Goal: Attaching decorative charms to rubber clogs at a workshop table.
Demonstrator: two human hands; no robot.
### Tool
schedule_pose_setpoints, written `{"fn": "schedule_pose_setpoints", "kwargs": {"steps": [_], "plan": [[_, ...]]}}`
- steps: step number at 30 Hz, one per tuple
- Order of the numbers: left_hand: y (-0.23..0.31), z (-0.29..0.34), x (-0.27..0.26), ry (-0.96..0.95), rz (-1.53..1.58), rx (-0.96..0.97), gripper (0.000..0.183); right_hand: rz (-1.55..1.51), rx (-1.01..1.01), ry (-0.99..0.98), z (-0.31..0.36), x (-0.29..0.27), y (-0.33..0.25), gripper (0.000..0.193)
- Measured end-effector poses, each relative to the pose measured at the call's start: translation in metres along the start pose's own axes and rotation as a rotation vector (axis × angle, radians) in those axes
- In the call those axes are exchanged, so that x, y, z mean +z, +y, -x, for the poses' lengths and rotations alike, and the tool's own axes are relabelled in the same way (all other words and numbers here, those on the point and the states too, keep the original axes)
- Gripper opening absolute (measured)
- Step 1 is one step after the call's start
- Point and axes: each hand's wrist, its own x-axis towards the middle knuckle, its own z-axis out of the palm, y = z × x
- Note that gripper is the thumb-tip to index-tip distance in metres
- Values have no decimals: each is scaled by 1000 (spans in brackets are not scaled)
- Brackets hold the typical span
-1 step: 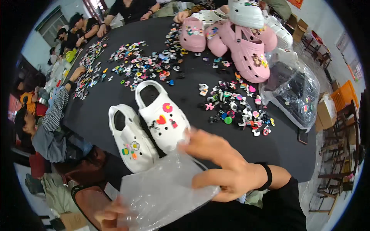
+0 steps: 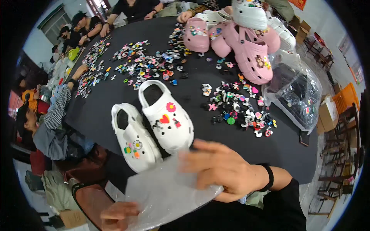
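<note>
A translucent plastic bag point(image 2: 163, 198) is stretched between my hands at the table's near edge. My left hand point(image 2: 119, 215) pinches its left edge, the fingers partly blurred. My right hand point(image 2: 227, 171) holds its right side; the fingertips lie over the bag, smeared by motion, and the thumb is partly hidden. Just beyond the bag stand two white clogs side by side. The left clog point(image 2: 135, 140) carries flower and fruit-like charms, and the right clog point(image 2: 167, 133) has a pink flower, a red heart and a bottle-shaped charm. The bag's upper edge meets or overlaps their toes.
Loose shoe charms point(image 2: 150, 63) spread over the dark table point(image 2: 104, 119), with another charm pile point(image 2: 241, 104) on the right. Pink clogs point(image 2: 250, 57) and white clogs point(image 2: 250, 15) are heaped behind it. A clear bag point(image 2: 295, 94) and a phone point(image 2: 304, 138) lie rightward. Co-workers sit around.
My right fingers have drawn back from the right clog's toe and now lie over the bag. My left hand has shifted slightly up and right. The whole view has moved a little.
</note>
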Motion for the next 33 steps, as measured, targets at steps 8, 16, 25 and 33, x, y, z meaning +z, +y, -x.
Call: {"fn": "schedule_pose_setpoints", "kwargs": {"steps": [8, 16, 25, 33], "plan": [[-11, -1, 16, -268, 788, -1021, 90, -147, 396, -43, 1, 2, 16, 18], [-22, 8, 32, -474, 792, -1359, 48, -897, 793, 22, 6, 21, 49, 98], [-20, 12, 29, -520, 212, -848, 26, -829, 824, -75, 13, 25, 50, 128], [-17, 3, 18, -402, 492, -1140, 46, -756, 853, -160, 8, 23, 51, 101]]}}
